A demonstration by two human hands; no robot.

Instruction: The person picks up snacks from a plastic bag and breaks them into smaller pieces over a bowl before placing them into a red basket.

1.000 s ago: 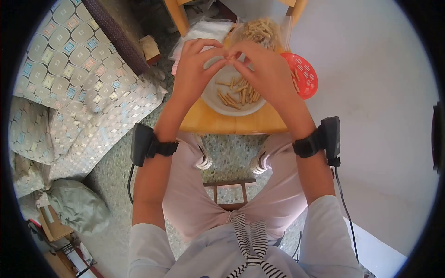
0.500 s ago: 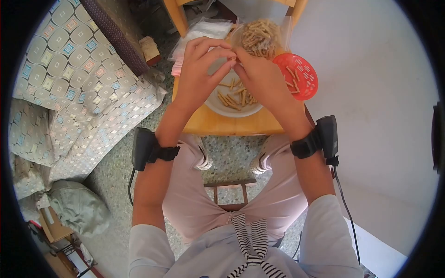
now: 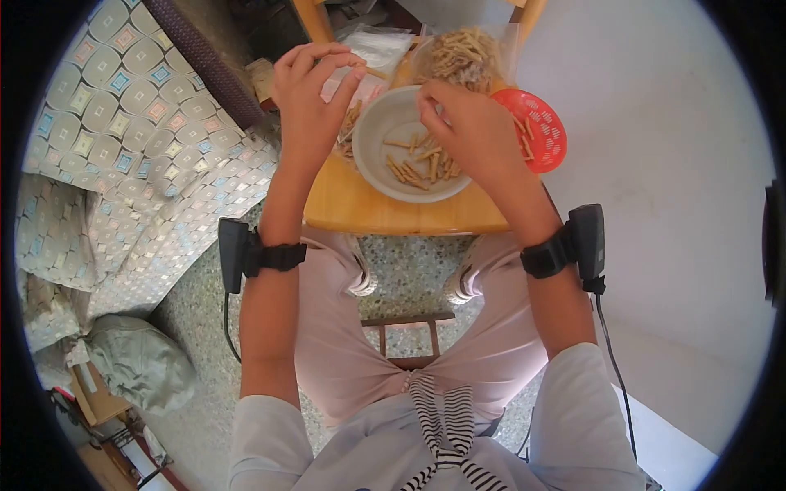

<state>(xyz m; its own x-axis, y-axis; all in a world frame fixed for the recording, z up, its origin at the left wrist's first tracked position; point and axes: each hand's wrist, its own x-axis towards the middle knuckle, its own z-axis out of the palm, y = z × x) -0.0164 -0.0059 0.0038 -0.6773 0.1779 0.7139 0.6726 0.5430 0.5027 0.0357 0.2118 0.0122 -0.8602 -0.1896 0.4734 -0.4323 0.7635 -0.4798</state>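
white bowl (image 3: 375, 137), tan sticks (image 3: 426, 165), red basket (image 3: 547, 123), diamond-patterned quilt (image 3: 123, 123), black-and-white striped scarf (image 3: 440, 419)

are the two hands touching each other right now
Apart. The head view shows the left hand off to the left of the white bowl and the right hand above it, with bare bowl wall plainly visible between them.
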